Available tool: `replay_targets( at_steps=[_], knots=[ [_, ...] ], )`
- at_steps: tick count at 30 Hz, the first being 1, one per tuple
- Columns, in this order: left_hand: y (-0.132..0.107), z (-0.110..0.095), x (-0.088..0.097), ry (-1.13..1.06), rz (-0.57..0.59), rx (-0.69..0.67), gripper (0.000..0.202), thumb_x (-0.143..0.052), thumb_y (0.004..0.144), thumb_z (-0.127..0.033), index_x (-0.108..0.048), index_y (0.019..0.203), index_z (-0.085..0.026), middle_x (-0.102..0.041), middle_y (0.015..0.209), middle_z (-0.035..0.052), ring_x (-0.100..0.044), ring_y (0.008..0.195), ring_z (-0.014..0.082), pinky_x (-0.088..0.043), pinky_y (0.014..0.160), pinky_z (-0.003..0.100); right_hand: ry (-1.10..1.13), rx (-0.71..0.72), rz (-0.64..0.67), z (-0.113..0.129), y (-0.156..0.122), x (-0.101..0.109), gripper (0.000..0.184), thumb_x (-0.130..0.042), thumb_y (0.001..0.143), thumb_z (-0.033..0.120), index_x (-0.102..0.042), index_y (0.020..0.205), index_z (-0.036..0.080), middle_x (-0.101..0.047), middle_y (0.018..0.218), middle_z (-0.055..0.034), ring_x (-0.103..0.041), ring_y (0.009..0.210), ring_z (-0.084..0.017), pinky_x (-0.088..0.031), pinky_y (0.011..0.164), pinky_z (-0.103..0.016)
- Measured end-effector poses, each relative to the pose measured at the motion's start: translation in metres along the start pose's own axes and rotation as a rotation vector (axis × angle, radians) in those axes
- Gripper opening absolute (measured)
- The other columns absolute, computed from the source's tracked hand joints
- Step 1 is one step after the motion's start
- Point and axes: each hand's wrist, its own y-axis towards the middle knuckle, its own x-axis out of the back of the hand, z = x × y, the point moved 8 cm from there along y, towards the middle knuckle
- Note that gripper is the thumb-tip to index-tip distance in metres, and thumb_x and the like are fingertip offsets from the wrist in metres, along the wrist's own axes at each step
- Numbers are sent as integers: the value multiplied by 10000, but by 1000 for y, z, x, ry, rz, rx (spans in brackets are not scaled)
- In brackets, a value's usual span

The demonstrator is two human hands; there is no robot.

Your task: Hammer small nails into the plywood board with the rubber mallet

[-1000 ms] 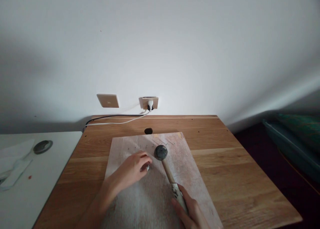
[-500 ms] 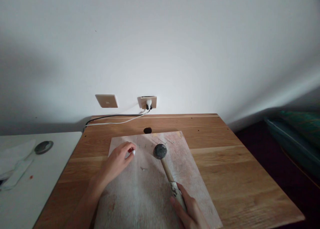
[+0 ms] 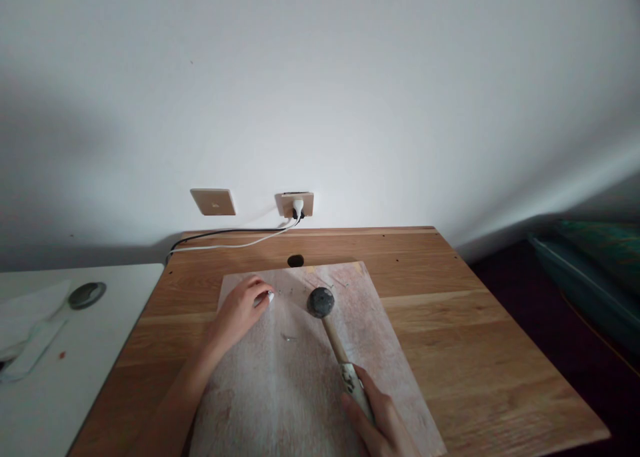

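A hammer [image 3: 334, 337] is gripped by the right hand [image 3: 380, 422], fingers wrapped tight round the lower end of the wooden handle; the dark head is rested on the board [image 3: 390, 350], near its far middle. The left hand [image 3: 241, 308] is placed on the far left part of the board, fingertips pinched together on something small and pale; what is pinched cannot be told. A small bent nail [image 3: 287, 338] is seen lying loose on the board, between the left hand and the hammer handle. The board is laid flat on a wooden desk [image 3: 450, 324]. Behind the board, a wall socket [image 3: 297, 204] with a white plug is seen, cables run along the desk's far edge.
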Motion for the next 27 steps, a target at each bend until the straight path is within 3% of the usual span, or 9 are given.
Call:
replay_targets(
  at_steps=[2,5,8,11,15,19,24,27],
  knots=[
    [-1,1,-1,-16,-31,-18,211,-583,901,-87,-739,943,-222,-696,953,31,-689,913,192,-542,824,312,-6,20,-1,4,3,3,869,-586,840,850,-625,1438,221,-791,1142,-117,-726,1126,-313,-548,1023,-370],
    [-5,4,-2,-44,-94,-33,220,-578,900,-88,-732,974,-225,-700,946,26,-688,886,184,-554,812,309,-57,12,53,13,10,7,634,-641,872,745,-703,1262,250,-791,850,-72,-760,828,-277,-598,751,-322],
    [-7,6,-3,-51,-138,-42,248,-574,884,-75,-707,1028,-228,-716,950,23,-691,873,183,-571,820,316,-147,-32,164,25,17,5,482,-569,940,687,-716,1062,244,-646,550,7,-620,460,-193,-483,484,-267],
    [-8,4,-2,-29,-153,-52,254,-580,875,-68,-683,1040,-232,-725,966,22,-696,871,184,-580,839,329,-193,-38,164,38,22,4,502,-483,982,667,-676,1097,218,-653,609,12,-544,385,-149,-385,402,-240],
    [-10,3,-2,13,-153,-44,236,-597,877,-73,-666,1040,-230,-727,991,32,-707,880,192,-586,834,336,-252,103,138,58,22,-4,535,-446,994,692,-671,1083,215,-697,714,-23,-621,534,-168,-442,503,-241],
    [-12,6,-3,40,-186,-55,390,-589,838,-20,-665,1157,-230,-738,971,30,-717,911,206,-588,874,355,-252,208,148,70,15,-23,651,-419,966,790,-696,1063,209,-722,760,-48,-691,745,-218,-509,682,-263],
    [-12,11,-4,-28,-198,-35,519,-570,820,10,-643,1266,-244,-737,938,13,-714,907,192,-584,901,348,-228,199,94,81,17,-42,779,-400,924,859,-689,1230,204,-753,902,-81,-716,893,-252,-531,805,-288],
    [-13,11,-3,-81,-196,-22,512,-566,812,13,-645,1252,-237,-738,1014,29,-711,972,194,-578,943,356,-224,189,59,95,26,-45,749,-435,939,823,-671,1251,185,-753,939,-93,-713,916,-259,-527,810,-298]
  ],
)
